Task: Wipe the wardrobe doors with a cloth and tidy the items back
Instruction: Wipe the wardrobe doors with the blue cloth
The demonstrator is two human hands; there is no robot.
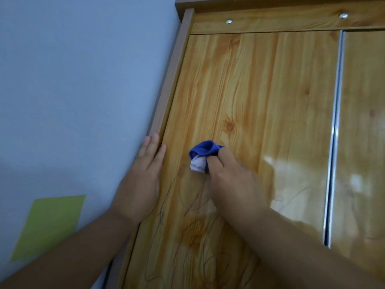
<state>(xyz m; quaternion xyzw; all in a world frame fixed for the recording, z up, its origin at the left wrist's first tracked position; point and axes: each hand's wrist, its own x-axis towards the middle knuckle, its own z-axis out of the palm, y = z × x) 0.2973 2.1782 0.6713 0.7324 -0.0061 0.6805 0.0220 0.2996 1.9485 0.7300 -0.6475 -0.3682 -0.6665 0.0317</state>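
Right hand (pixel 231 180) has the bunched blue and grey cloth (pixel 203 156) clenched against the left wardrobe door (pixel 260 97), near its left edge. Left hand (pixel 139 184) rests flat on the frame. Pen scribbles (pixel 187 226) below look untouched, so loads left, I reckon

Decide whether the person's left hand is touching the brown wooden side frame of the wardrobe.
Touching. The head view shows the left hand lying flat and open against the side frame, with no gap visible between them.
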